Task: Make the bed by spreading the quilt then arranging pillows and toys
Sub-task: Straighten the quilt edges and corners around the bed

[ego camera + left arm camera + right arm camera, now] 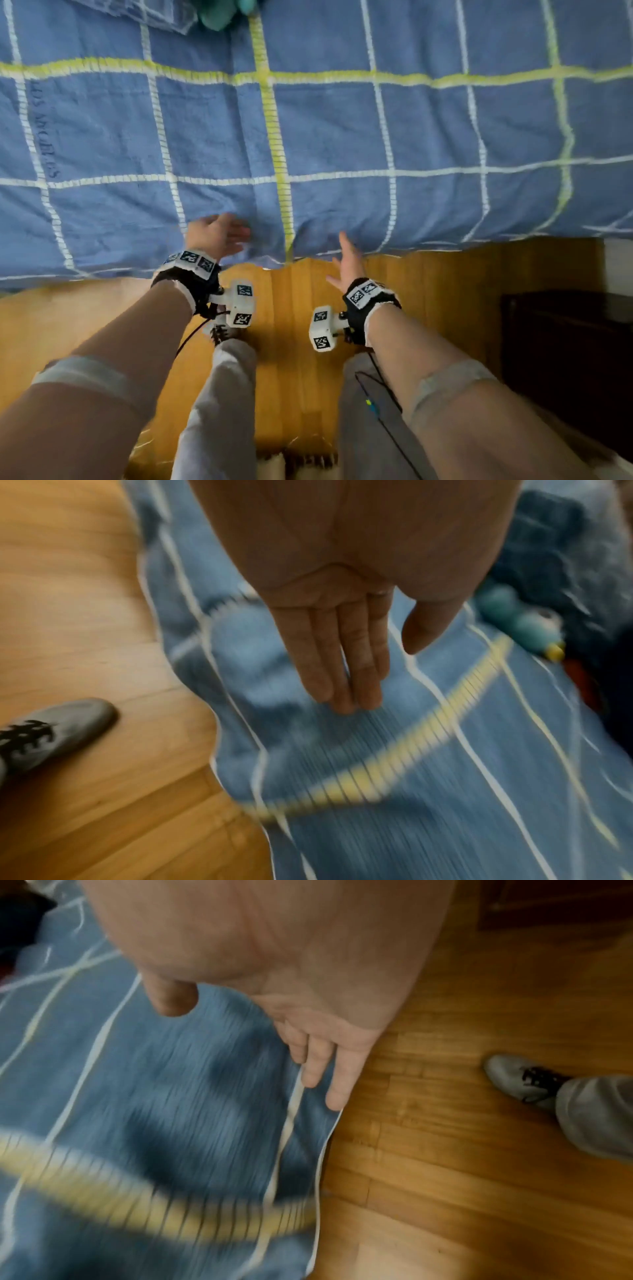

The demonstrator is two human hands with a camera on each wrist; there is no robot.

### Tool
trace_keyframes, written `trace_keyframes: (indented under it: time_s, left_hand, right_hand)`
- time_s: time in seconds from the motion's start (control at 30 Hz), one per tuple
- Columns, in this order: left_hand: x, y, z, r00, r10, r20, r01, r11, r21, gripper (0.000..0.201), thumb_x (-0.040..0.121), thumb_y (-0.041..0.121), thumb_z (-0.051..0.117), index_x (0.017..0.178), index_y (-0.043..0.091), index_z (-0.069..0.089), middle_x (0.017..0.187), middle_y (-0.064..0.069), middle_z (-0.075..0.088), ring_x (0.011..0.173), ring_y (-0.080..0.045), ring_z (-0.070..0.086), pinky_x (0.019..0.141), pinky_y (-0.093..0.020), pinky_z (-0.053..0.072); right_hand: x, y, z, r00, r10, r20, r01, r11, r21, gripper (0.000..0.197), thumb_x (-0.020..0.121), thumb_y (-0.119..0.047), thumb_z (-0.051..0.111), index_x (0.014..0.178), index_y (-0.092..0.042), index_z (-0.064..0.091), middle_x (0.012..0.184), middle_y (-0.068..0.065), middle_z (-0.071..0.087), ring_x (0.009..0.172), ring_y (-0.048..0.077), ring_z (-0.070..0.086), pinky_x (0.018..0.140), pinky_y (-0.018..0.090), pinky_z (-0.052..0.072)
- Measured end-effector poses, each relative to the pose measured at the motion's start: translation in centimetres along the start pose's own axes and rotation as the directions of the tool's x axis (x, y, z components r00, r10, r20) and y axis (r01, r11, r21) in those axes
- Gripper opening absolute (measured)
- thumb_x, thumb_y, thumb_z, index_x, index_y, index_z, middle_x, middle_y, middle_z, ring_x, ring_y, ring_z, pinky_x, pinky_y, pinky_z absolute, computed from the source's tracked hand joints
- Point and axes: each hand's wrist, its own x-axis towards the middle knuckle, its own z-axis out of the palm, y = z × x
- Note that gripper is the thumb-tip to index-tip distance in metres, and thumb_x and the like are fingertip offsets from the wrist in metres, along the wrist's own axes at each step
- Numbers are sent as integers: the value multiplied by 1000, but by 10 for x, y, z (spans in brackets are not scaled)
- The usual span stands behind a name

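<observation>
A blue quilt [342,137] with white and yellow-green grid lines lies spread over the bed and hangs over the near edge. My left hand [219,234] is at that near edge with its fingers straight and together, holding nothing [342,669]. My right hand [346,260] is open a little to the right, its straight fingers [318,1066] beside the quilt's white-piped hem [322,1150]. A teal plush toy [222,13] lies on the quilt at the far top, also seen in the left wrist view [520,623]. Both wrist views are blurred.
A wooden floor [301,325] runs under the bed's near edge, with my grey shoes [58,729] on it. A dark cabinet [565,359] stands at the right. A fringed rug edge [301,459] lies behind my feet. Folded blue fabric [150,13] sits at top left.
</observation>
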Motion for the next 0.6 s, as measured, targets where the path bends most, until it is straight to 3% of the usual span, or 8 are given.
trace_keyframes:
  time_s: [0.07, 0.1, 0.17, 0.23, 0.33, 0.43, 0.5, 0.6]
  left_hand:
    - [-14, 7, 73, 989, 144, 16, -144, 974, 174, 19, 87, 28, 60, 84, 12, 69, 83, -9, 74, 84, -31, 67, 71, -37, 54]
    - [-22, 9, 112, 979, 203, 34, -203, 928, 313, 17, 83, 32, 66, 90, 17, 70, 86, -4, 74, 90, -29, 68, 78, -38, 54]
    - [-44, 12, 195, 948, 295, 121, -310, 763, 567, 30, 82, 28, 70, 111, 21, 68, 107, -3, 72, 103, -23, 66, 90, -34, 50]
    - [-75, 17, 281, 904, 347, 249, -416, 586, 696, 46, 82, 23, 71, 127, 20, 60, 125, -4, 65, 114, -24, 61, 94, -31, 46]
    - [-112, 27, 395, 825, 389, 410, -550, 385, 741, 49, 82, 23, 68, 129, 31, 58, 133, -2, 59, 113, -25, 60, 88, -28, 46]
    - [-127, 38, 497, 731, 396, 556, -663, 219, 715, 52, 81, 24, 67, 131, 35, 56, 141, 1, 52, 126, -26, 51, 102, -37, 44]
    - [-129, 43, 557, 701, 354, 620, -683, 81, 726, 61, 80, 26, 69, 137, 37, 49, 151, 3, 41, 137, -27, 38, 110, -45, 37]
    - [-121, 50, 633, 701, 276, 657, -664, -83, 743, 74, 80, 37, 70, 144, 41, 34, 159, 6, 23, 146, -26, 21, 115, -52, 27]
  right_hand:
    - [5, -19, -65, 999, -19, 37, 19, 1000, 1, 69, 91, -60, 51, 150, -30, 29, 155, -2, 31, 138, 26, 37, 106, 54, 37]
    - [7, -29, -101, 999, -30, 35, 30, 999, 12, 68, 92, -59, 49, 151, -30, 28, 156, -2, 30, 138, 26, 38, 105, 53, 38]
    - [9, -50, -175, 999, -49, 17, 48, 998, 44, 65, 95, -57, 46, 151, -30, 27, 157, -1, 29, 137, 26, 40, 104, 52, 40]
    - [8, -75, -255, 998, -66, -18, 67, 992, 110, 65, 95, -58, 45, 151, -30, 28, 156, 1, 31, 135, 26, 42, 105, 52, 41]
    - [7, -109, -363, 993, -90, -70, 101, 978, 184, 67, 94, -63, 41, 151, -31, 26, 157, 3, 30, 135, 27, 43, 107, 53, 40]
    - [8, -137, -446, 986, -93, -139, 126, 960, 248, 70, 94, -64, 38, 153, -30, 22, 158, 3, 27, 137, 26, 41, 110, 55, 37]
    - [15, -152, -487, 982, -76, -172, 125, 946, 298, 72, 92, -67, 38, 154, -32, 21, 158, 4, 28, 136, 26, 43, 108, 54, 40]
    - [42, -183, -536, 974, -47, -223, 122, 935, 334, 74, 92, -66, 41, 154, -32, 20, 156, 4, 32, 130, 26, 49, 100, 49, 48]
